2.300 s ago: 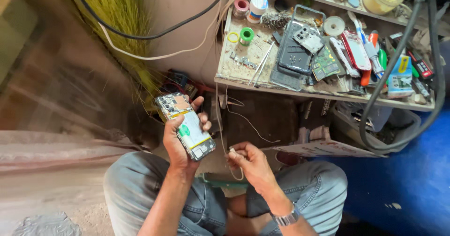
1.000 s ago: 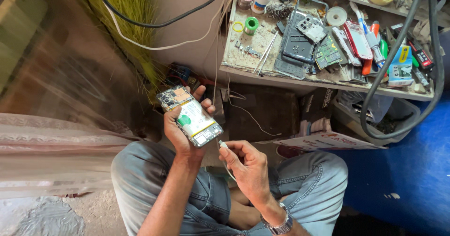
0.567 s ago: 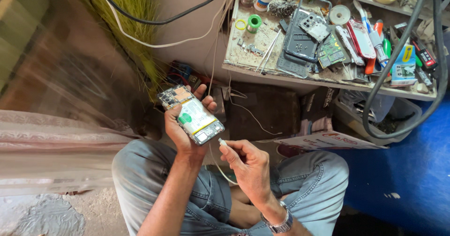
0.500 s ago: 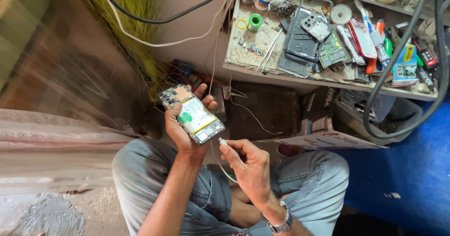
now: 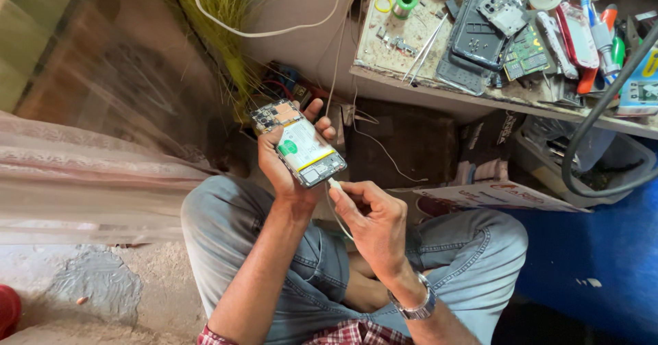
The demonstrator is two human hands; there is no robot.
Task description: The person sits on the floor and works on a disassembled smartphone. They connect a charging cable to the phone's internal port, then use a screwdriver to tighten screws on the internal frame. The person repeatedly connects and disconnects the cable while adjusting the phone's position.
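The left hand (image 5: 284,170) grips an opened phone (image 5: 298,143) w/ its back cover off, fingers wrapped round the long edges, thumb side at 9 o'clock, fingertips showing at the 3 o'clock edge; the white battery w/ a green sticker and the bare circuit board at the top end face the camera. The phone sits above the person's lap, at approx. 7 o'clock of the bench (image 5: 384,67) edge. The right hand (image 5: 373,225) is closed in a pinch on a white cable plug (image 5: 334,184), held right at the phone's bottom end, at 5 o'clock of it; can't tell if the plug is seated in the port or just touching. The thin white cable (image 5: 339,215) trails down past the palm. Handling, as I judge it: the phone is light and stiff but fragile in this state, w/ exposed board and battery, so best held by the frame edges only, no pressure on the middle. The plug is small and rigid, best pinched by its body, not by the soft cord. On the bench at 1 o'clock lie tweezers (image 5: 423,47), a dark phone back cover (image 5: 473,33), a green solder spool (image 5: 406,1) and a loose green board (image 5: 524,52).
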